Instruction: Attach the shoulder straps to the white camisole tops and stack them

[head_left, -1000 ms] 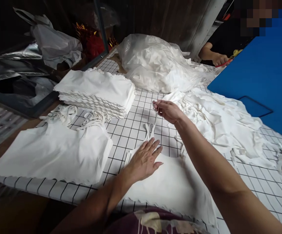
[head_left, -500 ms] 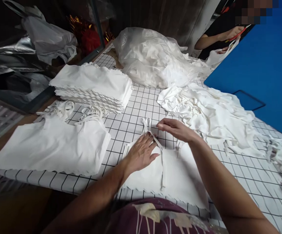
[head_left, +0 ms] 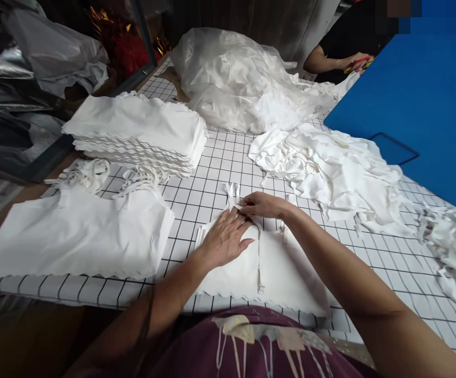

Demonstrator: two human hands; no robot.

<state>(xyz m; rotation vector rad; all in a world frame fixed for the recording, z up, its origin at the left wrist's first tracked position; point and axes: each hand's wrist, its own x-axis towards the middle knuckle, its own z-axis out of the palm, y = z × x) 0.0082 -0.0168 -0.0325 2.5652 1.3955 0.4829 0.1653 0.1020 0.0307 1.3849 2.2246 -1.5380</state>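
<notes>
In front of me a white strappy top (head_left: 291, 275) lies flat on the checked tablecloth, its scalloped hem towards me. My left hand (head_left: 226, 240) rests on the top's left side, palm down and fingers stretched out. Just beyond those fingertips, my right hand (head_left: 262, 203) pinches a thin white strap (head_left: 232, 195) at the top's upper edge. A loose strap end hangs down the middle of the cloth. Part of the strap is hidden under my fingers.
White tops with coiled straps (head_left: 86, 231) lie stacked on the left, a taller stack (head_left: 133, 123) behind them. A clear plastic bag (head_left: 228, 79) of white cloth stands at the back. Right are a crumpled white pile (head_left: 330, 170), a blue panel (head_left: 409, 105) and a co-worker's hand (head_left: 356, 62) holding red-handled scissors.
My right hand has come down and left from above the top, and its fingers have closed on the strap by my left fingertips. My left hand stays flat. The view has shifted slightly.
</notes>
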